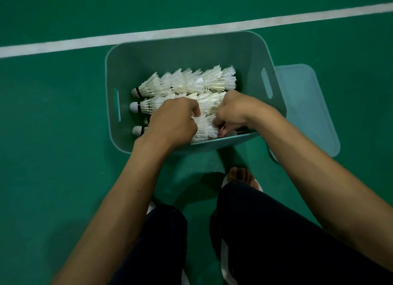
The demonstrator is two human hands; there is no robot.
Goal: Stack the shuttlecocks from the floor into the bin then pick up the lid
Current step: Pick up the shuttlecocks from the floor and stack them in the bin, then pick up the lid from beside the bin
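Two hands, left hand, right hand, gripping shuttlecocks in unlabelled bin.

green court floor, white line

I'm crouched on a green floor with a white line painted across it, just behind the bin. The bin sits directly on the floor. The lid lies flat to its right (its near left edge tucked behind the bin's wall). My foot rests near the bin.
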